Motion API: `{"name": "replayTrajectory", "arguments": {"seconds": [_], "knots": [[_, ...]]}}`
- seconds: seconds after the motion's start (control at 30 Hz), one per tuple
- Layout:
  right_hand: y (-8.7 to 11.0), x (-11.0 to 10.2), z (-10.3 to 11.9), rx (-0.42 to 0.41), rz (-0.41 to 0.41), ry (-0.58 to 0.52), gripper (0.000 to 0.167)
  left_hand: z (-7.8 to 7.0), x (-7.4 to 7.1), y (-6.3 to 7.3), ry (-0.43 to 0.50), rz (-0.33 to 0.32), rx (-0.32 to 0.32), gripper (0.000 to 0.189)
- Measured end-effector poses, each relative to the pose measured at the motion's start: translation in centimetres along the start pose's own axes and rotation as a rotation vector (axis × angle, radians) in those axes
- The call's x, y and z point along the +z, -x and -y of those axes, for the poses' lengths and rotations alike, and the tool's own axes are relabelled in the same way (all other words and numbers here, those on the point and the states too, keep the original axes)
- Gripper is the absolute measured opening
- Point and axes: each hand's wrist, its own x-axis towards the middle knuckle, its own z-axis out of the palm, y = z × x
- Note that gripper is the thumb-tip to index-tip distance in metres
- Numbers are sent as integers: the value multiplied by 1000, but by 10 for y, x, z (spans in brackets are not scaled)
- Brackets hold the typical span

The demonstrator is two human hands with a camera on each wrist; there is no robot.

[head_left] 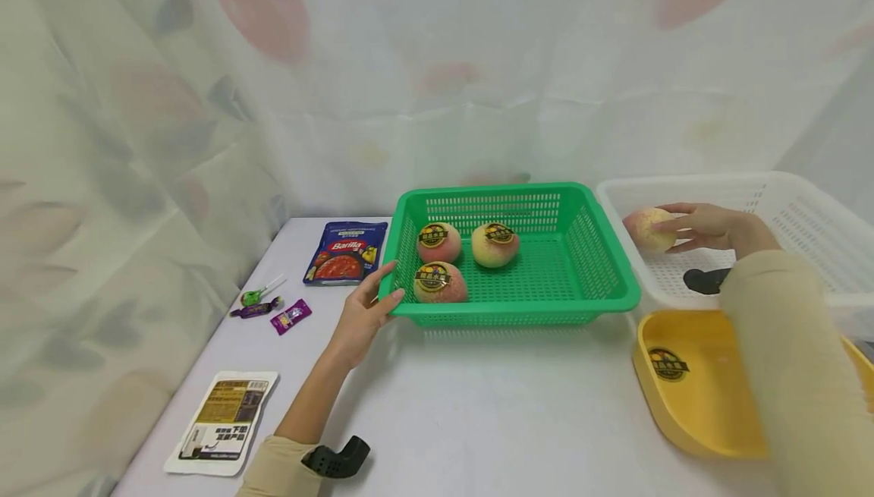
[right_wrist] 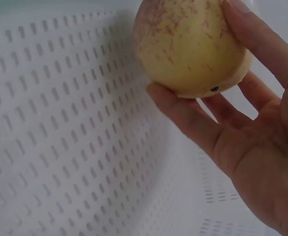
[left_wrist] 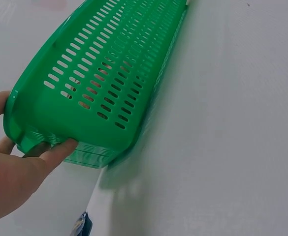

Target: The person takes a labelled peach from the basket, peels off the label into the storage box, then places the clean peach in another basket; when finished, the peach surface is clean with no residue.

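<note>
My right hand (head_left: 710,225) holds a yellow-and-pink peach (head_left: 642,227) inside the white basket (head_left: 795,187), by its left wall. In the right wrist view, thumb and fingers lie around the peach (right_wrist: 193,49); no label shows on that side. At its near left corner, the green basket (head_left: 519,306) has its rim gripped by my left hand (head_left: 362,319). The left wrist view shows fingers at the rim and one fingertip against the basket's wall (left_wrist: 99,78). Three peaches with black-and-gold labels sit in the green basket's left half: two behind (head_left: 440,243) (head_left: 495,245), one in front (head_left: 440,283).
A yellow bin (head_left: 703,398) with a black label stands below the white basket, partly hidden by my right sleeve. Left of the green basket lie a blue Barilla pouch (head_left: 346,253), a green lollipop (head_left: 251,297), two purple-wrapped sweets (head_left: 256,308) (head_left: 291,317) and a white-edged packet (head_left: 221,423).
</note>
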Motion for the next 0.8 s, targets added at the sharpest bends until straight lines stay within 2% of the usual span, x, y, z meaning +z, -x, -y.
{"name": "replayTrajectory", "arguments": {"seconds": [0.3, 0.67, 0.8], "knots": [[-6, 5, 0, 11, 16, 76, 82, 0, 0, 1, 17, 1, 4, 57], [-7, 8, -3, 38, 47, -11, 78, -2, 1, 2, 15, 4, -3, 57], [-4, 7, -5, 54, 59, -8, 79, -2, 1, 2, 19, 8, 0, 57]]}}
